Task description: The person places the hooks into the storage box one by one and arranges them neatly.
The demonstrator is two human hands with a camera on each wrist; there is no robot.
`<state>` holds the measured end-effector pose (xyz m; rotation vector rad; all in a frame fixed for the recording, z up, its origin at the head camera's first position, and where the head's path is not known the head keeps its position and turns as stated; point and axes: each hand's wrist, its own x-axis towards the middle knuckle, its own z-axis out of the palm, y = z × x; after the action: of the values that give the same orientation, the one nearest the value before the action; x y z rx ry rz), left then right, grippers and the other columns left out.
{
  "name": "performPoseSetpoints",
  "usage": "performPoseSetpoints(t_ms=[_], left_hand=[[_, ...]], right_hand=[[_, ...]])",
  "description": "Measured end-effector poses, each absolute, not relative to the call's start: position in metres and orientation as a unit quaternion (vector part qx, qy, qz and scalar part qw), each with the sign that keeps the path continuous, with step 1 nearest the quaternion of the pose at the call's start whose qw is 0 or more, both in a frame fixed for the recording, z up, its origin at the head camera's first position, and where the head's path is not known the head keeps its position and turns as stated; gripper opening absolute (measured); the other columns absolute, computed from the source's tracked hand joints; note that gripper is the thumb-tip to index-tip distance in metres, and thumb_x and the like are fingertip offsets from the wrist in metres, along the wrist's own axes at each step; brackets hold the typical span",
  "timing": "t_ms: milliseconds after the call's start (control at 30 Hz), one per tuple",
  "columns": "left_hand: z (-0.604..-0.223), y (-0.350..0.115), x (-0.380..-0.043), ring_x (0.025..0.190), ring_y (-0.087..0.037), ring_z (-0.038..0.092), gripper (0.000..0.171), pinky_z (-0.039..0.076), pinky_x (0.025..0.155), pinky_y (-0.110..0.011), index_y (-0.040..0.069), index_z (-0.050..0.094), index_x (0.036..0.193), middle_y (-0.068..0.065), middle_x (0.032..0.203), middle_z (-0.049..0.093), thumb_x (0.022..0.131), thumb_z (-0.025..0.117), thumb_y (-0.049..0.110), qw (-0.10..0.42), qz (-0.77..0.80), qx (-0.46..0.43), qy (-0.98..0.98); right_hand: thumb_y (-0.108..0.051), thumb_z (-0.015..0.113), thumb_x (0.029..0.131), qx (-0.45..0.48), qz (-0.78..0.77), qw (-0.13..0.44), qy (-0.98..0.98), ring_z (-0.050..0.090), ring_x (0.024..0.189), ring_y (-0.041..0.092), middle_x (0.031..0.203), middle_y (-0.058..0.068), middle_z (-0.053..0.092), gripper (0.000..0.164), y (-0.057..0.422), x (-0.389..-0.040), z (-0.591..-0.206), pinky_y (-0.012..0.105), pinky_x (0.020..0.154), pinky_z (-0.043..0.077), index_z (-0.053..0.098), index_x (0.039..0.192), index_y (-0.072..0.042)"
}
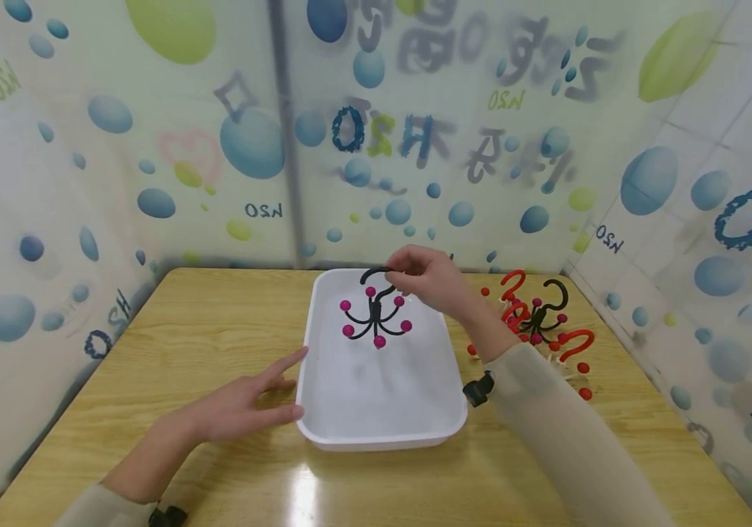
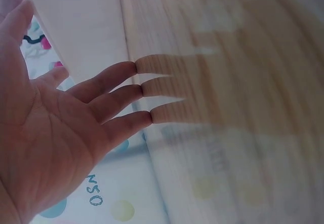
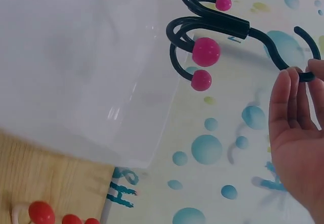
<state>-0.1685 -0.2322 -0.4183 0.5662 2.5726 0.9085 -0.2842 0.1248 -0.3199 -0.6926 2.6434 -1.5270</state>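
Head view: your hands are doing different jobs. Your right hand (image 1: pixel 438 284) pinches the curved top of a black hanger (image 1: pixel 376 312), hook end up, six pink balls on curled arms. The hanger is over the far half of a white tray (image 1: pixel 382 413); can't tell if any ball touches the bottom. Your left hand (image 1: pixel 241 405) has its fingers extended, gripping nothing, index fingertip and thumb at the tray's left rim. Tray sits on the wooden tabletop (image 1: pixel 227 322). Right of it, partly behind your right forearm, lies a pile of hangers: red hooks (image 1: pixel 583 339) with red balls, plus another black hook (image 1: pixel 557 294) with pink balls. Printed curtain (image 1: pixel 205 95) behind.

Left wrist view: palm visible, fingers spread, thumb and index by the tray wall. Fingertips of the other three are against the wood tabletop in frame; contact unclear.

Right wrist view: thumb and fingers meet on the hook's curve. Hanger tilts near the tray edge. Red balls (image 3: pixel 41 213) show at bottom left.
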Motion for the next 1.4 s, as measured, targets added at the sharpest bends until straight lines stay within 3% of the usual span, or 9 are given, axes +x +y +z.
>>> performPoseSetpoints(t_ms=[200, 433, 867, 1167, 1400], left_hand=[[-0.417, -0.231, -0.168, 0.157, -0.053, 0.044, 0.090, 0.036, 0.122, -0.079, 0.043, 0.016, 0.176, -0.014, 0.161, 0.061, 0.104, 0.066, 0.064, 0.178, 0.319, 0.198, 0.910], [-0.418, -0.231, -0.169, 0.156, -0.052, 0.046, 0.090, 0.034, 0.124, -0.078, 0.045, 0.015, 0.176, -0.015, 0.160, 0.062, 0.104, 0.065, 0.065, 0.171, 0.317, 0.197, 0.912], [-0.418, -0.229, -0.170, 0.159, -0.051, 0.041, 0.088, 0.030, 0.126, -0.079, 0.049, 0.014, 0.175, -0.014, 0.163, 0.059, 0.104, 0.065, 0.065, 0.193, 0.322, 0.178, 0.909], [-0.416, -0.230, -0.168, 0.157, -0.054, 0.043, 0.089, 0.031, 0.124, -0.080, 0.046, 0.015, 0.175, -0.017, 0.162, 0.059, 0.104, 0.066, 0.063, 0.193, 0.325, 0.188, 0.907], [-0.417, -0.231, -0.167, 0.158, -0.054, 0.042, 0.089, 0.031, 0.124, -0.080, 0.048, 0.015, 0.175, -0.016, 0.163, 0.059, 0.104, 0.066, 0.063, 0.199, 0.324, 0.179, 0.907]], right_hand=[[-0.024, 0.072, 0.108, -0.194, -0.476, 0.036, 0.857, 0.071, 0.099, 0.029, 0.113, 0.009, 0.076, 0.021, 0.108, -0.302, -0.324, 0.035, 0.085, 0.061, 0.075, 0.126, -0.014], [-0.022, 0.071, 0.109, -0.166, -0.487, 0.054, 0.856, 0.074, 0.105, 0.033, 0.122, 0.013, 0.076, 0.021, 0.092, -0.324, -0.341, 0.052, 0.106, 0.062, 0.073, 0.128, -0.015], [-0.026, 0.071, 0.109, -0.133, -0.483, 0.070, 0.862, 0.073, 0.105, 0.027, 0.121, 0.010, 0.076, 0.022, 0.074, -0.343, -0.364, 0.044, 0.104, 0.062, 0.073, 0.129, -0.015], [-0.026, 0.072, 0.109, -0.131, -0.486, 0.065, 0.862, 0.073, 0.104, 0.024, 0.120, 0.008, 0.077, 0.025, 0.071, -0.343, -0.369, 0.041, 0.103, 0.063, 0.073, 0.132, -0.016], [-0.020, 0.071, 0.109, -0.134, -0.497, 0.072, 0.854, 0.075, 0.110, 0.032, 0.128, 0.011, 0.075, 0.028, 0.071, -0.342, -0.369, 0.048, 0.109, 0.062, 0.072, 0.137, -0.015]])
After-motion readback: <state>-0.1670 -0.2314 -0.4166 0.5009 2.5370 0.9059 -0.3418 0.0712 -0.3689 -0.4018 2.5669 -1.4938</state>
